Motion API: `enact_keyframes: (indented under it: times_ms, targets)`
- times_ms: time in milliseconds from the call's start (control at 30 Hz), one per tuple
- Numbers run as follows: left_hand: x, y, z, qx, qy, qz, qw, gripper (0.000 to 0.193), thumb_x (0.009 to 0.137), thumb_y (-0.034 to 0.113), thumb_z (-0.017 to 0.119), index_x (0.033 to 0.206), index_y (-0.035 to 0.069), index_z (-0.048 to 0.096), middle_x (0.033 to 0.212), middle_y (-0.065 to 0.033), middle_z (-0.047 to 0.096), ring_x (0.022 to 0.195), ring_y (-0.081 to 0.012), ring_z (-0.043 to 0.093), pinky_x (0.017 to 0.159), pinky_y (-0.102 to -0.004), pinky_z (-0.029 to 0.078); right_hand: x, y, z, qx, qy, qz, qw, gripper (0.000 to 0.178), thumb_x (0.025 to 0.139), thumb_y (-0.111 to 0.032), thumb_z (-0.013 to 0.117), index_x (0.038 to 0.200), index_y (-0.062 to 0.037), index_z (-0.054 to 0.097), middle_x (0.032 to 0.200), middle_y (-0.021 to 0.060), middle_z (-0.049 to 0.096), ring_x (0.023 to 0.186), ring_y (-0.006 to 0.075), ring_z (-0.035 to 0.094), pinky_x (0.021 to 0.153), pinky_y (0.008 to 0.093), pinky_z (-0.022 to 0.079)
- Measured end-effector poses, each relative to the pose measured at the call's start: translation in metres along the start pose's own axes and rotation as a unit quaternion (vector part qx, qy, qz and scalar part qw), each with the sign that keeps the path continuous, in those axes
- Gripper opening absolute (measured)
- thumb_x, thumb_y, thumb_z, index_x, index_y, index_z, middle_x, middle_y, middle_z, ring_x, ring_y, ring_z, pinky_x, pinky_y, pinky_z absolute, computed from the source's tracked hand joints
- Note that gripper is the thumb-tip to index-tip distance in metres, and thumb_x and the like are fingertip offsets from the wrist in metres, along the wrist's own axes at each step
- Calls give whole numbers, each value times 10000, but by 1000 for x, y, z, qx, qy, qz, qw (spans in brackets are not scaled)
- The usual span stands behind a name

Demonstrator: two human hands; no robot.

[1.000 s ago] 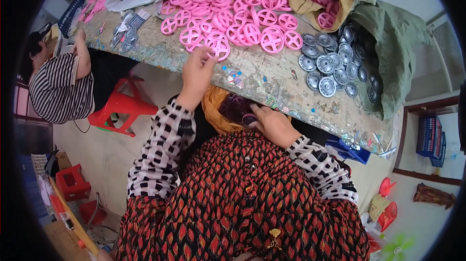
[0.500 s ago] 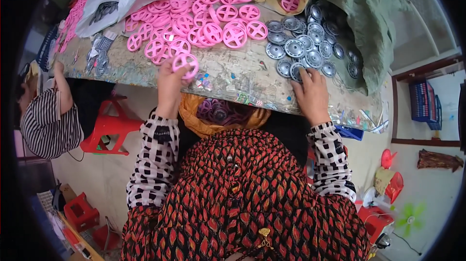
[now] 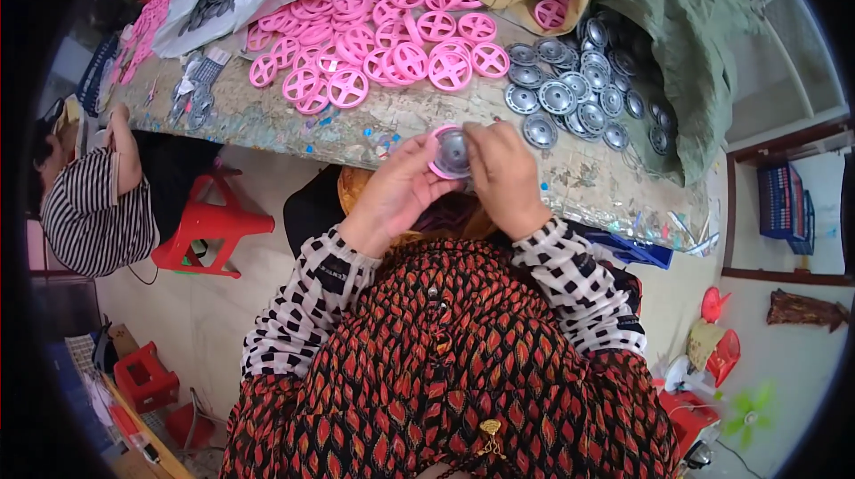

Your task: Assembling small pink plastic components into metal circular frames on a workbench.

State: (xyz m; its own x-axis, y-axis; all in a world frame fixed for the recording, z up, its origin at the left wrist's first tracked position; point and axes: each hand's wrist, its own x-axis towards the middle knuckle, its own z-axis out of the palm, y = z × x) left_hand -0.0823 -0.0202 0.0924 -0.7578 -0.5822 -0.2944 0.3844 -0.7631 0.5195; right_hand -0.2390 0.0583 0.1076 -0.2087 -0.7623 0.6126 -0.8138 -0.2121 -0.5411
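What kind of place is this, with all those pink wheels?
Probably a small workshop: a heap of matching pink spoked rings and a pile of grey discs share a worn, paint-flecked worktable.

Diffuse, fairly bright indoor light falls evenly on the worktable (image 3: 614, 181); its direction cannot be determined. Small highlights mark the grey discs (image 3: 590, 117); shade fills the mouth of the green sack (image 3: 690, 60). Fisheye distortion bows the worktable's edge, and black vignetting closes the corners. The green fan (image 3: 748, 414) at lower right appears blurred.

Pink wheel (image 3: 435, 168) partly behind disc (image 3: 453, 155)
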Motion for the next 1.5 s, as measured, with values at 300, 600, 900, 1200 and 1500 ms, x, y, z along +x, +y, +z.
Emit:
enact_keyframes:
  times_ms: [300,600,900,1200,1500]
  targets:
    - [-20,3,3,27,-16,58,998,264,958,131,613,1199,77,518,1139,-75,618,1044,-205,631,927,-438,537,9,-19,-13,186,-151,126,963,342,868,-83,708,1180,-12,585,917,53,576,778,118,558,668,247,471]
    - [-19,-7,-9,138,23,61,988,253,951,135,626,1171,65,522,1099,-78,625,1001,-172,637,856,-363,577,-14,-5,5,297,-186,240,905,275,896,-63,680,1143,6,581,905,-12,615,799,56,558,696,212,474]
    - [-33,11,-56,459,105,78,879,316,1000,181,553,1289,53,545,1033,-36,634,865,-88,605,758,-239,505,-42,-9,3,63,-286,146,945,296,861,-178,701,1106,-35,620,876,180,636,746,314,647,648,379,516]
    - [1,37,-46,487,123,166,848,258,963,178,588,1199,80,626,924,-47,668,758,-119,634,661,-250,505,-14,60,-37,-292,-55,44,954,253,886,-212,644,1086,-58,656,991,157,620,913,358,580,783,435,486]
    - [83,86,-14,895,130,324,276,174,820,93,569,969,77,659,898,-111,561,901,-334,599,721,-458,508,-22,76,-41,-245,-80,100,961,138,867,-220,653,899,-91,688,931,152,576,880,349,554,768,454,465]
